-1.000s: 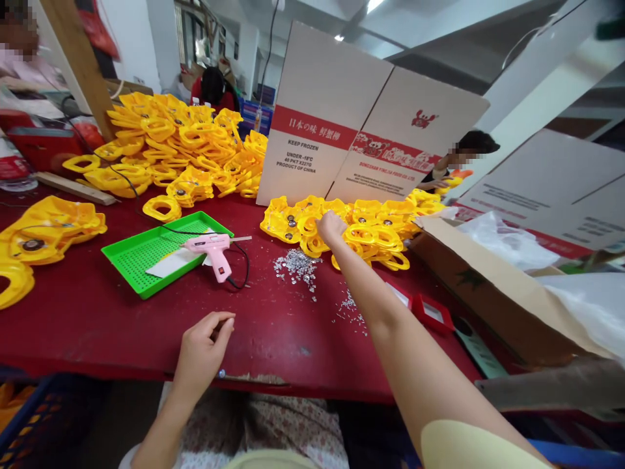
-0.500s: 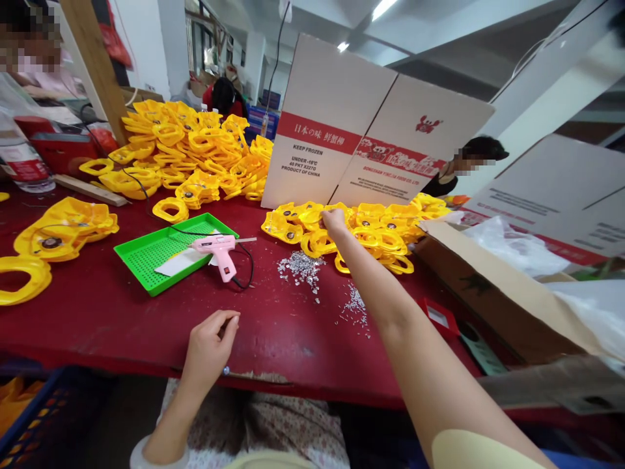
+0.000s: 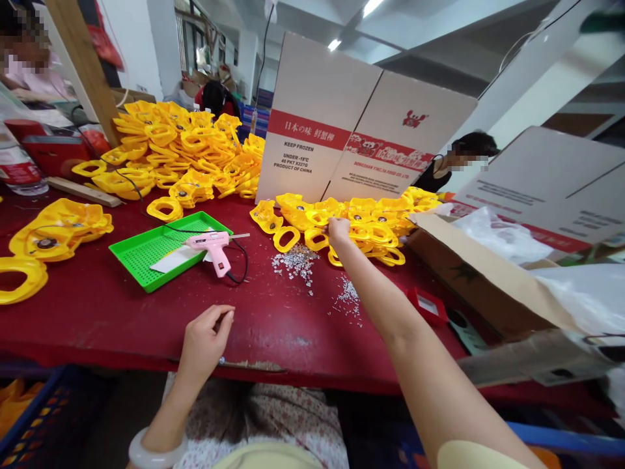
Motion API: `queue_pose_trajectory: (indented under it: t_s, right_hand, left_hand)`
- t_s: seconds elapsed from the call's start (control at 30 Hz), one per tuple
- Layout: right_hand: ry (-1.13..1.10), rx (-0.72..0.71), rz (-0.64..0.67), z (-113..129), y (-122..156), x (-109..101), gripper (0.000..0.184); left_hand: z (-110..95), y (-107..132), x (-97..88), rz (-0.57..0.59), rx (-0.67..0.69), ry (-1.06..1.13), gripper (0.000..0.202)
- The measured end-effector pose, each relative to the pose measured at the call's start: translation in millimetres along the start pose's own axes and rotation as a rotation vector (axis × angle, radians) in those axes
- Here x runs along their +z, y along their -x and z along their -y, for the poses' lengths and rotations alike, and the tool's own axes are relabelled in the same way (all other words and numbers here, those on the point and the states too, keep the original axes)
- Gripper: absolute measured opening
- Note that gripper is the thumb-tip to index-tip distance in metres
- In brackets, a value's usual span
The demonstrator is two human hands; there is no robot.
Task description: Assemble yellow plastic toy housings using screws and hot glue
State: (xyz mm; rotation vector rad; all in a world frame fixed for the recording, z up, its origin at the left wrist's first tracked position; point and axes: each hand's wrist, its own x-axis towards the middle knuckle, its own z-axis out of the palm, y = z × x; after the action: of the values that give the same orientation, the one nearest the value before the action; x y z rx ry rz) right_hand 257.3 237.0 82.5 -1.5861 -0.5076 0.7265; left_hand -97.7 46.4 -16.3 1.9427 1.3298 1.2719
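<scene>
My right hand [image 3: 338, 229] reaches across the red table [image 3: 122, 326], its fingers bunched down on a spread heap of yellow plastic pieces [image 3: 366, 221]. A yellow ring-shaped piece [image 3: 286, 239] lies at the heap's near left side. A scatter of silver rhinestones [image 3: 295, 264] lies just below my right hand. My left hand [image 3: 205, 339] rests near the table's front edge, its fingers curled toward the thumb. Nothing shows in it, though a tiny item could be hidden. A plastic bangle [image 3: 156, 453] circles my left wrist.
A pink glue gun [image 3: 215, 251] lies on a green perforated tray [image 3: 146, 260], its cord trailing. A larger yellow heap [image 3: 176, 143] stands behind them. An upright cardboard sheet [image 3: 336, 117] rises behind the pieces. An open brown box [image 3: 478, 273] sits at right; co-workers are beyond.
Yellow pieces at the heap's left end have spread further left and toward me. My right hand has shifted slightly right, and my left hand has barely moved.
</scene>
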Motion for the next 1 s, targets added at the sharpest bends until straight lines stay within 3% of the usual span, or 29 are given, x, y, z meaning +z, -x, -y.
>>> queue_pose_trajectory:
  t_s: [0.13,0.37,0.53,0.8,1.0]
  right_hand:
    - [-0.079,0.067,0.101,-2.8,9.4,0.7,0.035]
    - [-0.151,0.211,0.461,-6.6,34.0,-3.8,0.03]
    - [-0.119,0.297,0.626,-15.3,48.7,-7.1,0.026]
    - [0.059,0.318,0.68,-34.2,69.4,-18.8,0.024]
    - [0.15,0.104,0.586,-57.2,91.9,-41.6,0.024]
  left_hand:
    - [-2.9,-0.2,-0.5,-0.004,-0.003,0.0,0.023]
    - [-0.3,0.2,0.0,0.009,-0.025,0.004,0.022]
    - [-0.9,1.2,0.0,0.018,-0.033,-0.007,0.021]
    - [-7.5,0.6,-1.9,0.014,-0.024,-0.011,0.023]
    - [-8.9,-1.3,1.8,0.032,-0.036,-0.022,0.023]
